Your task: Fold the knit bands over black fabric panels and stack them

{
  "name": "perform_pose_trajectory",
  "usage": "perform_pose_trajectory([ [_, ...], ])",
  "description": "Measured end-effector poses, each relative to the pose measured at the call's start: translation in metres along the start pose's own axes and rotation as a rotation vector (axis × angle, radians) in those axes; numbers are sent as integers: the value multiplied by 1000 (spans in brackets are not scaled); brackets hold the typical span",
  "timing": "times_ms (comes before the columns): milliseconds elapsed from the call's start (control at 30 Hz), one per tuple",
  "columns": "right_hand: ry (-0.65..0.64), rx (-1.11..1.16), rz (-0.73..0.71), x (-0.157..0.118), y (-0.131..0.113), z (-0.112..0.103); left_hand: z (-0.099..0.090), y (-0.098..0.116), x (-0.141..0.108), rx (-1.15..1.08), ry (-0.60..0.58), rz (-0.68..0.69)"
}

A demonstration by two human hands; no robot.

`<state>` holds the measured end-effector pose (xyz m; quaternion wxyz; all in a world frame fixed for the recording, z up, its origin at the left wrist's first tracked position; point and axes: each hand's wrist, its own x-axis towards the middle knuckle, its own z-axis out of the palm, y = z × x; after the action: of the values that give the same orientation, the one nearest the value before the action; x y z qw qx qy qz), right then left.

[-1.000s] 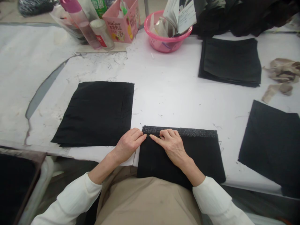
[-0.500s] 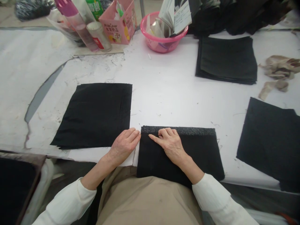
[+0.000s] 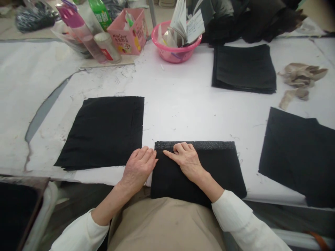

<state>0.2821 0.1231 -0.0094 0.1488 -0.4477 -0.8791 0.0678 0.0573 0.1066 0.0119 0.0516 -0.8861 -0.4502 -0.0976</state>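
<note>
Moved: left hand (image 3: pixel 140 167) off the front cloth's (image 3: pixel 170 177) top-left corner, now at its left edge; right hand (image 3: pixel 187 160) still on it.
Meaning: right hand alone seems to steady the cloth.
Grip: right presses down, thumb out; can't tell if either pinches.
Table (image 3: pixel 178 108): white, littered with thread bits; front cloth at near edge.
Stacks: black, left (image 3: pixel 104 132) and back (image 3: pixel 243 68).
Bowl (image 3: pixel 176 55): pink, booklets inside.
Ribbon (image 3: pixel 300 75): beige, crumpled.

Bench (image 3: pixel 180 101) top's white, with a grey tear (image 3: pixel 46 108) well left of the left grip (image 3: pixel 138 169). Skinny pole (image 3: pixel 152 14) way out past that grip, light's pretty flat.
</note>
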Motion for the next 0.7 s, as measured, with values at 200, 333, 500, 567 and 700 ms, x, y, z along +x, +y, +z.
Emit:
perform_pose_trajectory([
  [200, 30, 16, -8, 0, -1, -2, 8, 19, 10, -137, 66, -25],
  [333, 61, 50, -17, -3, 2, -6, 22, 23, 6, -139, 51, -22],
  [500, 77, 69, -23, -11, 17, -10, 25, 17, 2, -141, 6, 9],
  [567, 67, 67, -34, -13, 23, -12, 25, 16, 1, -129, -17, 12],
  [700, 68, 62, -52, -16, 28, -13, 27, 16, 0, -95, -25, 30],
])
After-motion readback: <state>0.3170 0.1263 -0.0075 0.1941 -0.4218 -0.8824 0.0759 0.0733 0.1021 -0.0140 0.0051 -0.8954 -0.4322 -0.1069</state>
